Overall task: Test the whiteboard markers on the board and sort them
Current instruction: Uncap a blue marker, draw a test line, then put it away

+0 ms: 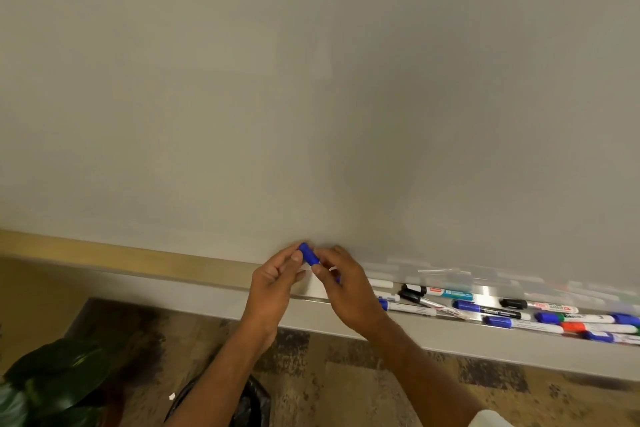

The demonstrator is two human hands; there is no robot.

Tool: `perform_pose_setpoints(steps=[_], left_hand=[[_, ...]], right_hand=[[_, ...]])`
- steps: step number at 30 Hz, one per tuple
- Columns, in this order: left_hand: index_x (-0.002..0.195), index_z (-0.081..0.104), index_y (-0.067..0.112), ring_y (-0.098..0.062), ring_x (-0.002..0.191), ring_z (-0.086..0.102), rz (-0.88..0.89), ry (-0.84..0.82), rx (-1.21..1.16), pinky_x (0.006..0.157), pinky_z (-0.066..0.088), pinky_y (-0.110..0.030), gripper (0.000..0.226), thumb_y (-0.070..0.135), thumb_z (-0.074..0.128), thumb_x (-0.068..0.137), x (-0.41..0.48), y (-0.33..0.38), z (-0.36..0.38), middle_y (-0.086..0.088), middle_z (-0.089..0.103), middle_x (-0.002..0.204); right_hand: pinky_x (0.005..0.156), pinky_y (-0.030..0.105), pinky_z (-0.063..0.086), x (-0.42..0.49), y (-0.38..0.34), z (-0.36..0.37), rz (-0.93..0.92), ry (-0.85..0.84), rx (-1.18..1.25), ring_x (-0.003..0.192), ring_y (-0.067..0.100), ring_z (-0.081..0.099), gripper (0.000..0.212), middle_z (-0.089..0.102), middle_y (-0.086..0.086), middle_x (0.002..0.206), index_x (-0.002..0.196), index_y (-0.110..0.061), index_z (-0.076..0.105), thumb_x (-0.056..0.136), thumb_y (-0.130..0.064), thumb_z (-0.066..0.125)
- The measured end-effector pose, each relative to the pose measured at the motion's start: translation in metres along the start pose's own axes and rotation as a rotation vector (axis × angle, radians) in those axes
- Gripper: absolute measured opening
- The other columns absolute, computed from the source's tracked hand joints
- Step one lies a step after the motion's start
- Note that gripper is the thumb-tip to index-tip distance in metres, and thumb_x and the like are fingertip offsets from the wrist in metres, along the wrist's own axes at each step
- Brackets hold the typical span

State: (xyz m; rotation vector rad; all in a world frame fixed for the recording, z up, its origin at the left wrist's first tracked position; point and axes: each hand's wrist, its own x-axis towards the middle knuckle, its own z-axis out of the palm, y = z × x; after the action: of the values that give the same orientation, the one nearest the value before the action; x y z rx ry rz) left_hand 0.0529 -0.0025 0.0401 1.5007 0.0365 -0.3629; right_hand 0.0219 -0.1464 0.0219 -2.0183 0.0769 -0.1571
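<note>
A plant (55,378) and a black bag (251,402) are seen low at left. Close before the board (311,80), a marker (309,254) is held over the tray (450,338). Its blue cap end is pinched between thumb and curled fingers of the left hand (277,288). Its body is pinched, and mostly hidden, by the right hand (348,291). Further right, loose markers (502,314) are heaped in the tray.
</note>
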Motion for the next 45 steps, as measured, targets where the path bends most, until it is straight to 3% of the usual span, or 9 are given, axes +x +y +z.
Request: perform_pose_setpoints(steps=[8,17,20,24,30,33,37,42,45], left_hand=[[0.125,0.071,0.012,-0.025,0.097,0.067,0.065,-0.238,-0.145,0.091,0.054,-0.040,0.033,0.029,0.052,0.104,-0.046,0.096,0.033,-0.013,0.073,0.117],[0.126,0.059,-0.007,-0.026,0.068,0.053,0.184,-0.436,-0.155,0.059,0.054,-0.036,0.046,0.033,0.047,0.106,-0.107,0.192,0.081,-0.025,0.065,0.128],[0.129,0.055,-0.010,-0.025,0.082,0.067,0.217,-0.474,-0.164,0.076,0.061,-0.038,0.051,0.035,0.046,0.105,-0.124,0.215,0.093,-0.023,0.067,0.128],[0.129,0.054,-0.011,-0.039,0.116,0.060,0.226,-0.500,-0.202,0.109,0.045,-0.047,0.051,0.033,0.047,0.104,-0.146,0.243,0.113,-0.022,0.068,0.128],[0.122,0.059,-0.007,-0.037,0.123,0.064,0.260,-0.530,-0.296,0.106,0.051,-0.040,0.042,0.029,0.051,0.102,-0.167,0.272,0.143,-0.025,0.069,0.122],[0.108,0.063,0.002,-0.039,0.113,0.070,0.259,-0.457,-0.440,0.086,0.062,-0.039,0.027,0.026,0.056,0.098,-0.170,0.293,0.156,-0.022,0.073,0.112],[0.115,0.063,0.002,-0.032,0.110,0.072,0.415,-0.277,-0.352,0.098,0.055,-0.049,0.030,0.028,0.053,0.103,-0.167,0.324,0.162,-0.015,0.075,0.116],[0.115,0.066,0.013,-0.014,0.105,0.073,0.726,-0.031,-0.138,0.096,0.057,-0.041,0.026,0.031,0.050,0.105,-0.169,0.342,0.182,0.002,0.078,0.108],[0.115,0.065,0.021,-0.002,0.110,0.067,1.001,0.109,-0.020,0.095,0.055,-0.026,0.022,0.030,0.047,0.106,-0.166,0.351,0.194,0.016,0.073,0.115]], right_hand=[[0.079,0.035,0.057,-0.034,-0.123,-0.080,0.102,-0.046,0.507,0.084,0.024,0.065,0.026,0.072,0.002,0.096,0.110,-0.040,0.069,0.099,-0.022,0.054],[0.056,0.024,0.044,-0.075,-0.208,-0.152,0.153,-0.057,0.633,0.063,0.015,0.050,0.040,0.059,0.008,0.073,0.092,-0.006,0.070,0.099,-0.040,0.051],[0.048,0.023,0.034,-0.087,-0.229,-0.171,0.146,-0.109,0.738,0.057,0.013,0.045,0.037,0.055,0.008,0.072,0.089,-0.008,0.066,0.098,-0.041,0.053],[0.039,0.021,0.025,-0.099,-0.251,-0.191,0.138,-0.022,0.760,0.046,0.011,0.037,0.038,0.051,0.006,0.062,0.078,-0.008,0.063,0.095,-0.041,0.056],[0.036,0.017,0.025,-0.112,-0.274,-0.222,0.137,0.082,0.772,0.038,0.011,0.034,0.041,0.049,0.007,0.055,0.072,-0.009,0.067,0.091,-0.045,0.061],[0.037,0.016,0.022,-0.119,-0.278,-0.232,0.191,0.155,0.754,0.035,0.011,0.031,0.047,0.045,0.008,0.051,0.071,-0.005,0.064,0.088,-0.049,0.063],[0.037,0.016,0.026,-0.130,-0.280,-0.252,0.146,0.170,0.687,0.034,0.012,0.033,0.056,0.045,0.009,0.051,0.076,-0.001,0.068,0.077,-0.056,0.058],[0.043,0.022,0.036,-0.142,-0.300,-0.293,-0.153,0.158,0.638,0.050,0.014,0.048,0.024,0.068,0.013,0.079,0.118,-0.020,0.067,0.099,-0.018,0.053],[0.052,0.025,0.044,-0.137,-0.314,-0.317,-0.308,0.314,0.681,0.061,0.018,0.055,0.024,0.071,0.017,0.096,0.110,-0.020,0.071,0.097,-0.008,0.054]])
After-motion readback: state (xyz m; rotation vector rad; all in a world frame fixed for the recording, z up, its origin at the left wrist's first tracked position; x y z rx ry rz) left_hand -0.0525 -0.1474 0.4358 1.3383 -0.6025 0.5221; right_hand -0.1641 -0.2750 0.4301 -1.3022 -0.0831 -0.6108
